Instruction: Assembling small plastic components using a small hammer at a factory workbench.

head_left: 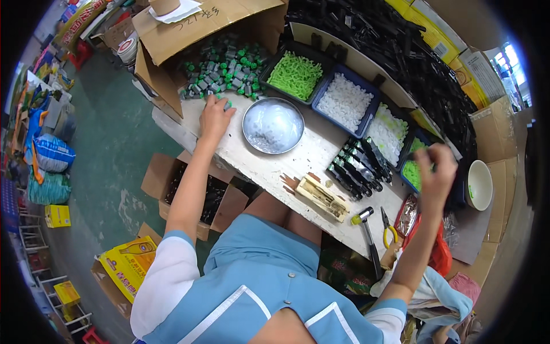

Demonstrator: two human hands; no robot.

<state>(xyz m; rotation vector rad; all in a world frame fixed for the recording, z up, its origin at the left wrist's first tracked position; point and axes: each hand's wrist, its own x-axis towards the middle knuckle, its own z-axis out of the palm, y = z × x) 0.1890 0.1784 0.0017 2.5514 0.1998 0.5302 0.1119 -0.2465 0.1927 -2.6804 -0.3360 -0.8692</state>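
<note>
My left hand [215,119] is at the near edge of a heap of small grey-and-green parts [223,71], its fingers closed round one of them [228,105]. Over on the right, my right hand [439,169] is raised beside a blue tray of small green pieces [411,172]. Its fingers are curled together; what they hold is hidden. A round metal bowl with a whitish inside [273,126] stands between the hands. Several black pieces [359,167] lie in a row on the white tabletop [229,152], with a cream-coloured fixture [322,198] in front of them.
Trays of green strips [295,75] and white pieces [346,102] line the back, before a large heap of black parts [395,51]. A hammer [369,238] and yellow-handled pliers [389,227] lie near the right edge. A cream bowl [480,185] is farther right; an open carton [220,215] sits below the table.
</note>
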